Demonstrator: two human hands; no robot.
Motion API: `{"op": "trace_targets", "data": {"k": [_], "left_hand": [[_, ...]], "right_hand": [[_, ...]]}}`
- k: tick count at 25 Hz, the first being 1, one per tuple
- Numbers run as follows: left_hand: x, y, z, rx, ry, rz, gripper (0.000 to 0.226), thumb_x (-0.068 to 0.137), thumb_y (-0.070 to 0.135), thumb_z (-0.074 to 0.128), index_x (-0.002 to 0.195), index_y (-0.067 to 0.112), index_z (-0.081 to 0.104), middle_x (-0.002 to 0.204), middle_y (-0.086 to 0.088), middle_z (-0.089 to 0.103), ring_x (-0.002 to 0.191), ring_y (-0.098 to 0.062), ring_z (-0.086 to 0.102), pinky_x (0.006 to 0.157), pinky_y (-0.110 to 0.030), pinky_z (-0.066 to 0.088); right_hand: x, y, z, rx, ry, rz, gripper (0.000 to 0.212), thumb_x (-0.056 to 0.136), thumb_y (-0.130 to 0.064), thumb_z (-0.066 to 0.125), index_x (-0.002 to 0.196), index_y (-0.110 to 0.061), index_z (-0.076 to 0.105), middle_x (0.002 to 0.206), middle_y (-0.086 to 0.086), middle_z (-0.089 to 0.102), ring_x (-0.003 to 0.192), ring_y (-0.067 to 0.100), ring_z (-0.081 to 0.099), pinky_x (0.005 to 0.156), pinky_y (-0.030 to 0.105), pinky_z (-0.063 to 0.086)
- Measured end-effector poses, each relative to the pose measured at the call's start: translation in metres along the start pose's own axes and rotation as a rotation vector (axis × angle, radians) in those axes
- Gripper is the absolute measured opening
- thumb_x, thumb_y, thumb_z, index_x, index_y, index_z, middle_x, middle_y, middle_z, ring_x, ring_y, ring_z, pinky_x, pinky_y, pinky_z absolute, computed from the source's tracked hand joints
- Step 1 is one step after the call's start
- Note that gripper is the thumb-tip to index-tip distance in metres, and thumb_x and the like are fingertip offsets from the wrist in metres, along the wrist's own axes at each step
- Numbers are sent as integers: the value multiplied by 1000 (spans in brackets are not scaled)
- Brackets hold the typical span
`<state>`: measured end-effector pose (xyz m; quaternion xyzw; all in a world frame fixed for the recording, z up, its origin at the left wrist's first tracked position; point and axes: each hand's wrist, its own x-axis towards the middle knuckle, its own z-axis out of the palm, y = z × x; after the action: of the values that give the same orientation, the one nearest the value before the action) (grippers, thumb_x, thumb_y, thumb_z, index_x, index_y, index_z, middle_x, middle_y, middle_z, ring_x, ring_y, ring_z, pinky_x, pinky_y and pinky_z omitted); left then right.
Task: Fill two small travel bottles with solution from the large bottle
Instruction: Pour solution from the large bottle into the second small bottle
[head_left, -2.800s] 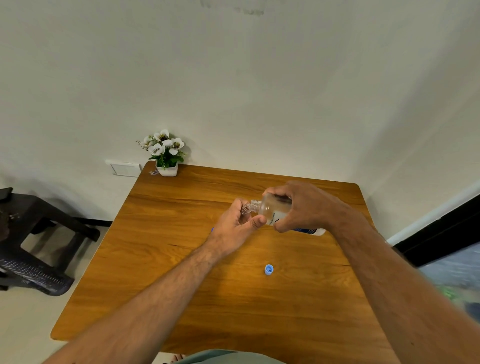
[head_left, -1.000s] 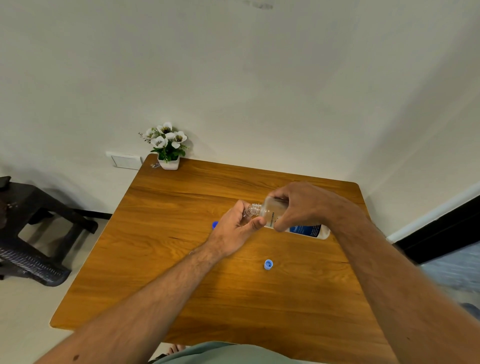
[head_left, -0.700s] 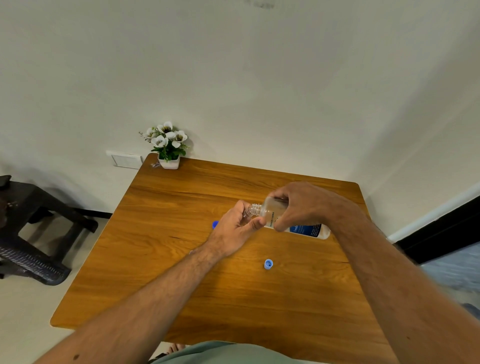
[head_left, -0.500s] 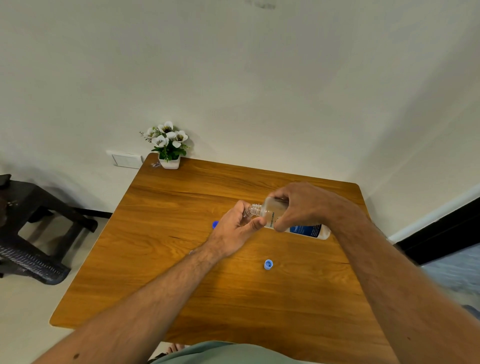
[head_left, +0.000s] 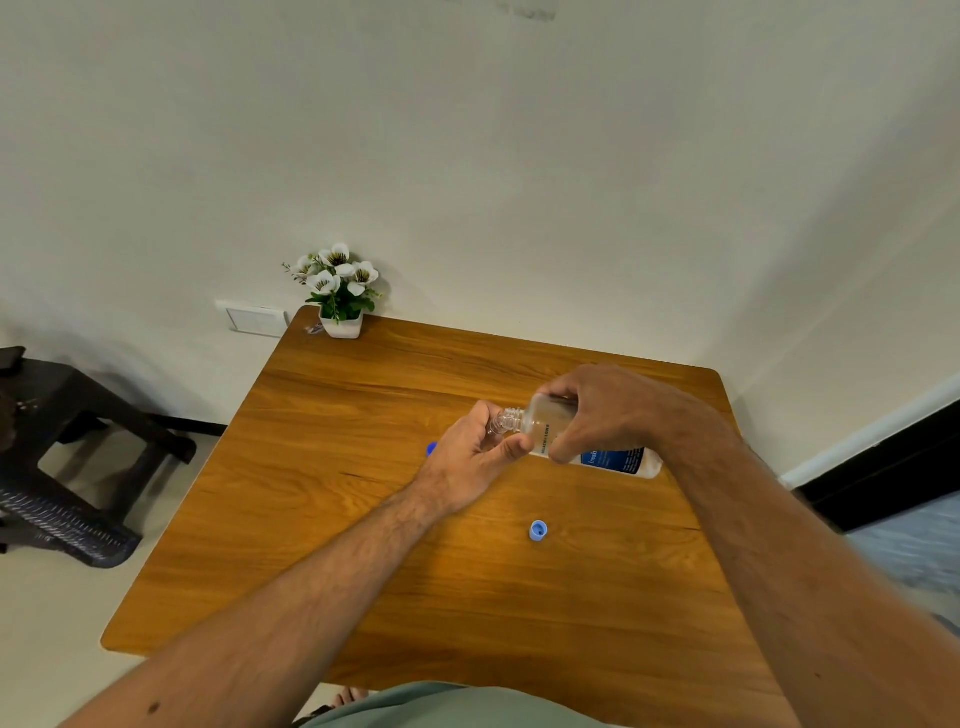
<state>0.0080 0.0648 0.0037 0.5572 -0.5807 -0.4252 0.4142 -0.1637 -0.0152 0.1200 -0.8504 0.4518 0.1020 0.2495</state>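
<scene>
My right hand (head_left: 608, 410) grips the large clear bottle (head_left: 621, 460) with a blue label. It is tipped almost flat above the wooden table (head_left: 332, 467), and its uncapped threaded neck points left. My left hand (head_left: 470, 454) is closed around a small clear travel bottle (head_left: 494, 427), held right at the large bottle's mouth. My fingers hide most of the small bottle. A light blue cap (head_left: 538, 531) lies loose on the table in front of my hands. A second blue object (head_left: 430, 449) peeks out behind my left hand; what it is cannot be told.
A white pot of white flowers (head_left: 340, 293) stands at the table's far left corner, against the wall. A dark plastic stool (head_left: 62, 457) sits on the floor to the left of the table.
Both hands have stayed in the same pose with the large bottle tipped toward the small one. Only the camera has shifted slightly.
</scene>
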Motion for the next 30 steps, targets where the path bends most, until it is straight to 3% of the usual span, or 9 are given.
{"op": "trace_targets", "data": {"k": [15,20,26,30], "left_hand": [[-2,-1,0,28,-3,4,97,59,99,42,105,15,52,84,2,57,68,-10,47,51,-17,39],[-1,-6,2,31,-4,-8,96,61,98,43,105,13,52,85,-7,60,71,-14,49,57,-31,43],[-3,-8,2,19,-4,-12,91,63,96,46,103,15,51,82,0,56,66,-13,46,53,-30,39],[-5,-6,2,34,1,-2,96,60,98,44,104,13,51,80,3,56,61,-7,43,46,-17,35]], "right_hand": [[-1,-1,2,4,-15,9,65,72,-39,82,132,-26,60,95,-9,65,81,10,67,68,23,56],[0,-2,2,-4,-14,8,67,72,-39,81,134,-25,59,98,-7,66,82,11,67,71,24,57],[-1,-4,4,-2,-20,6,68,73,-37,81,135,-23,58,101,-5,65,82,12,66,68,21,55],[0,-3,5,-8,-24,14,69,72,-38,82,135,-23,59,96,-8,65,80,11,67,65,20,55]]}}
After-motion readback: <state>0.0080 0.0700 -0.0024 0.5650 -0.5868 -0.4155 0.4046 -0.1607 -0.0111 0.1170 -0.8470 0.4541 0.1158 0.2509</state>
